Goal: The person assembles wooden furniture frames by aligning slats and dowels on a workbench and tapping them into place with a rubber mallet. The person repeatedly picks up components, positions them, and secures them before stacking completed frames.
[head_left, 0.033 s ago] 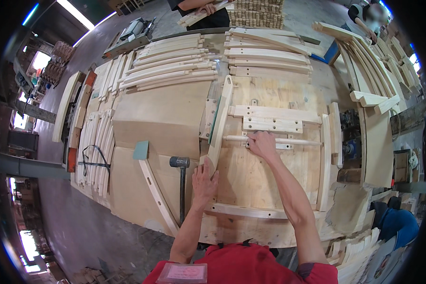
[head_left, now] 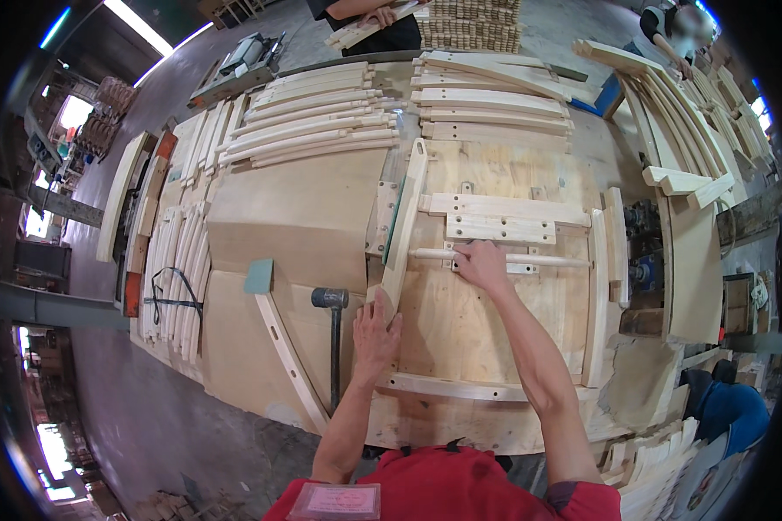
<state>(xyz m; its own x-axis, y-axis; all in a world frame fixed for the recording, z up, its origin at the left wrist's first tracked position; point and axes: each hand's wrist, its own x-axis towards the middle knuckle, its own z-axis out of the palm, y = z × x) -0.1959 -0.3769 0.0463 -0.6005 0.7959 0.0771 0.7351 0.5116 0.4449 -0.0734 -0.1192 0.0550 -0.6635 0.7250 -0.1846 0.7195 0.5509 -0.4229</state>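
Note:
My right hand is closed around a thin round wooden rail, which lies crosswise between two uprights. Its right end meets the right wooden upright; its left end is at the slanted wooden leg. Against the near end of that leg rests my left hand, fingers stretched out and thumb apart. Beyond the rail, a flat wooden crosspiece spans toward the right upright, with a drilled wooden block on its near side. A wooden bar lies along the near side of the board.
A black-headed mallet lies left of my left hand, beside a slotted wooden strip by a green pad. Curved slats and drilled rails are stacked along the far side. Another person stands beyond, holding wooden pieces.

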